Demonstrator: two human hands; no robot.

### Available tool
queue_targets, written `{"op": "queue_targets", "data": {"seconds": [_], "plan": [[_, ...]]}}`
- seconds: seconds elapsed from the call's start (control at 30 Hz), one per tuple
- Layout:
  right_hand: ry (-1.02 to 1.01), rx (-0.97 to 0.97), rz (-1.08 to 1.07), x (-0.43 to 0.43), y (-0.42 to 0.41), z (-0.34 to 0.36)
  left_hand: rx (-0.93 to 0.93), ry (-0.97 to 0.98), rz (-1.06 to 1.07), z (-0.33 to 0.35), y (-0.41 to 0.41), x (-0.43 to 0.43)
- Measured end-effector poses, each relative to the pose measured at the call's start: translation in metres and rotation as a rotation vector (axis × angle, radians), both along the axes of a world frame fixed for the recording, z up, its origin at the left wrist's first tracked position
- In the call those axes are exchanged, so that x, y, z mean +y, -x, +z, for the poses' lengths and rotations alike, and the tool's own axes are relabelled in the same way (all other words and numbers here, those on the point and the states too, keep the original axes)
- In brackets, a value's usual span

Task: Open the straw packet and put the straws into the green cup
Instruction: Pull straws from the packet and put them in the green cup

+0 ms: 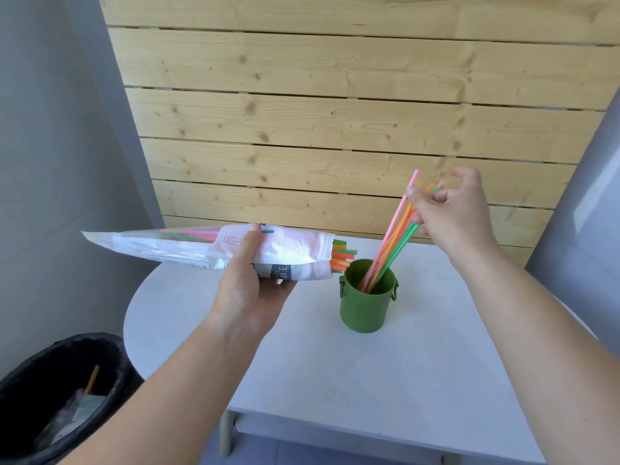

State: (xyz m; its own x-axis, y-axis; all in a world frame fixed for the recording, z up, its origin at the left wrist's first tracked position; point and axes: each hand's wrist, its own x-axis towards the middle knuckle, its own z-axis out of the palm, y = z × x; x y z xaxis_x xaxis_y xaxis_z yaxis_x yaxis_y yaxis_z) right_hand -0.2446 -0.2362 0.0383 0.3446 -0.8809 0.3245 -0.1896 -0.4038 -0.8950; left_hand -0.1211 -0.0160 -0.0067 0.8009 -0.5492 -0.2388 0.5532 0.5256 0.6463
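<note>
My left hand (248, 283) grips the white straw packet (188, 246) and holds it level above the table, its torn mouth pointing right. Orange and green straw ends (342, 255) poke out of that mouth, just above the rim of the green cup (365, 307). The cup stands upright on the white table (335, 380). Several pink, orange and green straws (389, 243) lean to the right inside the cup. My right hand (453, 213) is at their upper ends, fingers spread and touching them, with no firm grip visible.
A black-lined bin (40, 397) with wrappers and one orange straw in it stands on the floor at the lower left. A wooden plank wall (335, 112) rises behind the table. A grey panel (587, 213) is at the right.
</note>
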Motion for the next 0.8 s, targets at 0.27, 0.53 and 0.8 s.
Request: {"op": "queue_targets", "data": {"seconds": [0.27, 0.53, 0.8], "plan": [[0.063, 0.209, 0.144, 0.080, 0.005, -0.002, 0.003, 0.061, 0.005, 0.009, 0.014, -0.001], [-0.197, 0.001, 0.248, 0.114, 0.000, -0.025, -0.026, 0.025, 0.040, 0.008, 0.023, -0.001], [-0.403, -0.173, 0.303, 0.105, 0.003, -0.020, 0.020, 0.053, 0.085, 0.012, 0.016, 0.005]]}}
